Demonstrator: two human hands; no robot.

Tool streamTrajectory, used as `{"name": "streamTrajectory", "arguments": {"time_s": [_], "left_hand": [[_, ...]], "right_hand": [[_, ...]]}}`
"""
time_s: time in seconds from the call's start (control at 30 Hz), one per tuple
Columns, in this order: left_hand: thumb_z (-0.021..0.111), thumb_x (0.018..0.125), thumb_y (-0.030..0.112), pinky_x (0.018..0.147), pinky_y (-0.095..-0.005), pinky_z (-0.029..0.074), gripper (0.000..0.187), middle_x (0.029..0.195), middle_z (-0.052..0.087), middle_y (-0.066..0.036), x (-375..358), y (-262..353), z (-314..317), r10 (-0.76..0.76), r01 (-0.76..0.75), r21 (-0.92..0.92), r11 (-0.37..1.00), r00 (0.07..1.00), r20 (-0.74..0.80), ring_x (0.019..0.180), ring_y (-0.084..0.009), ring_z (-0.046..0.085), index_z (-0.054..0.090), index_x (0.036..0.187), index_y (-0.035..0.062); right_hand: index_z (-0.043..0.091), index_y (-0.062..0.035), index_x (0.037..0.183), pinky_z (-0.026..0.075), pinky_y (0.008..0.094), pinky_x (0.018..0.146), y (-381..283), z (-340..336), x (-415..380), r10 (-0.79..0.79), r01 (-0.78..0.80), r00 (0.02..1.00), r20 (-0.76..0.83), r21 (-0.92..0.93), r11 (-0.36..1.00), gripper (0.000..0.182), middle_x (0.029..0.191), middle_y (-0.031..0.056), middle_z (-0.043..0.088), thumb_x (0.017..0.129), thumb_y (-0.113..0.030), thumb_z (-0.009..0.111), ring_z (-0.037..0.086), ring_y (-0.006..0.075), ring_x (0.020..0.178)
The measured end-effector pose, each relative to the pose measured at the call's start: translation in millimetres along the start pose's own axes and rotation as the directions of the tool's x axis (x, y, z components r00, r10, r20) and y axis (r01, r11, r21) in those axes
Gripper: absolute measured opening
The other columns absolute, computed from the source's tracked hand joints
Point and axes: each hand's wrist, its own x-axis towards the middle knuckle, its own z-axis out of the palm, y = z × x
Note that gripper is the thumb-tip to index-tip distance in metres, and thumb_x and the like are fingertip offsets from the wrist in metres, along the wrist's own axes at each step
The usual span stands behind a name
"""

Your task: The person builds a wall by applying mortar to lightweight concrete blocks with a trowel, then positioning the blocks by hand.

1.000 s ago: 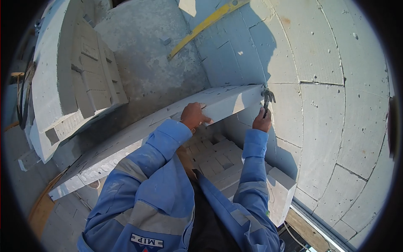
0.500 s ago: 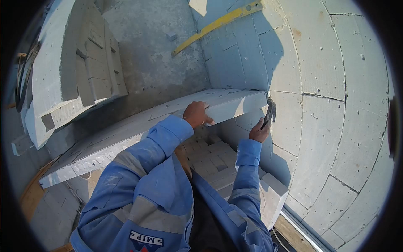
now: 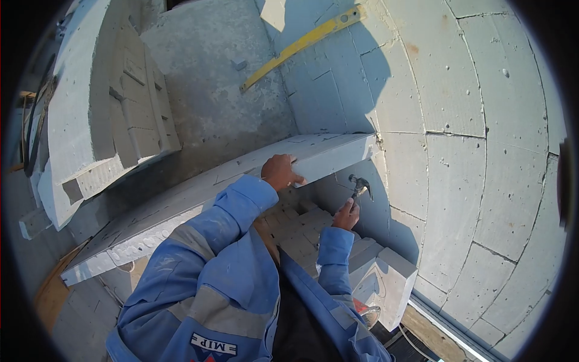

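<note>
My left hand (image 3: 281,172) grips the top edge of a thin, white block wall (image 3: 335,152), its thumb over the near side and fingers on top. This low wall runs from the lower left up to the big block wall on the right. My right hand (image 3: 347,215) is closed round the handle of a claw hammer (image 3: 360,186). The hammer's head points up, below the low wall's right end and apart from it. Both blue sleeves reach in from below.
A tall wall of white blocks (image 3: 452,163) rises at right. A yellow spirit level (image 3: 301,47) leans beyond the low wall. Stacked blocks (image 3: 139,102) stand at left; more blocks (image 3: 392,277) lie below my right hand. A red tool with metal (image 3: 366,311) shows beside my right sleeve.
My right hand has drawn the hammer left and down, away from the corner where the low wall meets the tall one. My left hand stays on the same edge. The view has shifted slightly.
</note>
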Motion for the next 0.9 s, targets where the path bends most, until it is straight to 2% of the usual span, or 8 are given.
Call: {"name": "streamTrajectory", "arguments": {"time_s": [0.07, 0.13, 0.27, 0.5, 0.57, 0.7, 0.83, 0.9], "left_hand": [[0.087, 0.052, 0.041, 0.083, -0.0412, 0.053, 0.080, 0.099, 0.073, -0.022, -1.3, 1.7, -1.6, -0.005, 0.005, 0.035, 0.999, 1.000, 0.001, 0.092, -0.0349, 0.071, 0.070, 0.117, -0.0007], [0.087, 0.054, 0.041, 0.084, -0.0417, 0.053, 0.079, 0.101, 0.072, -0.023, -1.1, 2.0, -0.7, 0.006, -0.006, -0.012, 1.000, 0.999, 0.033, 0.095, -0.0356, 0.070, 0.069, 0.120, 0.0002], [0.086, 0.057, 0.041, 0.086, -0.0419, 0.053, 0.079, 0.103, 0.072, -0.023, -4.6, 10.0, -1.2, -0.002, 0.002, 0.038, 0.999, 1.000, 0.003, 0.097, -0.0361, 0.069, 0.068, 0.122, 0.0014], [0.087, 0.057, 0.040, 0.088, -0.0412, 0.052, 0.081, 0.108, 0.069, -0.026, 1.1, 5.2, 4.2, -0.045, 0.043, 0.037, 0.998, 0.997, 0.065, 0.100, -0.0375, 0.069, 0.066, 0.126, 0.0021], [0.087, 0.057, 0.040, 0.089, -0.0413, 0.052, 0.081, 0.109, 0.069, -0.027, 1.1, 5.3, 4.3, -0.044, 0.044, 0.018, 0.999, 0.998, 0.048, 0.100, -0.0379, 0.068, 0.066, 0.126, 0.0020], [0.087, 0.057, 0.040, 0.089, -0.0412, 0.052, 0.080, 0.109, 0.069, -0.027, 2.3, 6.6, 1.3, -0.031, 0.029, 0.029, 0.999, 0.997, 0.065, 0.100, -0.0384, 0.068, 0.067, 0.125, 0.0016], [0.086, 0.058, 0.042, 0.088, -0.0415, 0.052, 0.077, 0.108, 0.070, -0.024, 1.6, 6.5, -2.9, 0.027, -0.029, 0.072, 0.997, 0.999, 0.033, 0.099, -0.0374, 0.069, 0.068, 0.123, 0.0035], [0.086, 0.059, 0.042, 0.086, -0.0421, 0.052, 0.075, 0.107, 0.071, -0.022, 0.6, 12.5, -9.8, 0.017, -0.026, 0.115, 0.993, 0.997, 0.073, 0.097, -0.0368, 0.069, 0.069, 0.121, 0.0048]], "right_hand": [[0.058, -0.0005, 0.094, 0.043, 0.0310, 0.049, 6.0, 4.7, 5.3, 0.194, -0.197, 0.980, 0.047, 0.052, 0.979, 0.036, 0.069, 0.0025, 0.054, 0.102, -0.035, 0.049, 0.051, 0.0124, 0.056], [0.052, -0.0034, 0.097, 0.037, 0.0291, 0.048, 24.7, 3.6, 25.7, 0.516, -0.688, 0.724, 0.457, 0.533, 0.493, 0.036, 0.064, 0.0012, 0.044, 0.106, -0.036, 0.041, 0.045, 0.0107, 0.053], [0.050, -0.0058, 0.102, 0.036, 0.0284, 0.050, 40.7, 18.7, 69.3, 0.599, -0.859, 0.421, 0.681, 0.511, 0.024, 0.037, 0.065, -0.0023, 0.042, 0.107, -0.039, 0.035, 0.041, 0.0100, 0.052], [0.050, -0.0066, 0.094, 0.038, 0.0301, 0.053, 21.3, 64.3, 89.2, 0.445, -0.905, 0.410, 0.796, 0.416, 0.090, 0.039, 0.062, -0.0029, 0.041, 0.107, -0.039, 0.034, 0.039, 0.0104, 0.049], [0.050, -0.0067, 0.089, 0.037, 0.0292, 0.049, 10.7, 73.0, 80.1, 0.549, -0.762, 0.643, 0.533, 0.516, 0.391, 0.039, 0.063, -0.0018, 0.042, 0.106, -0.040, 0.037, 0.039, 0.0104, 0.049], [0.050, -0.0069, 0.085, 0.036, 0.0306, 0.046, 33.9, 62.4, 89.7, 0.439, -0.862, 0.500, 0.746, 0.383, 0.332, 0.035, 0.061, -0.0009, 0.040, 0.104, -0.035, 0.042, 0.038, 0.0123, 0.048], [0.055, -0.0024, 0.091, 0.042, 0.0347, 0.051, 18.0, 51.4, 20.9, 0.421, -0.490, 0.855, 0.302, 0.208, 0.847, 0.033, 0.068, 0.0045, 0.052, 0.097, -0.035, 0.053, 0.051, 0.0182, 0.055], [0.058, 0.0043, 0.100, 0.051, 0.0425, 0.073, 47.1, 44.1, -12.8, -0.083, 0.095, 0.995, 0.057, -0.274, 0.957, 0.044, 0.087, 0.0177, 0.066, 0.090, -0.038, 0.063, 0.066, 0.0328, 0.080]]}}
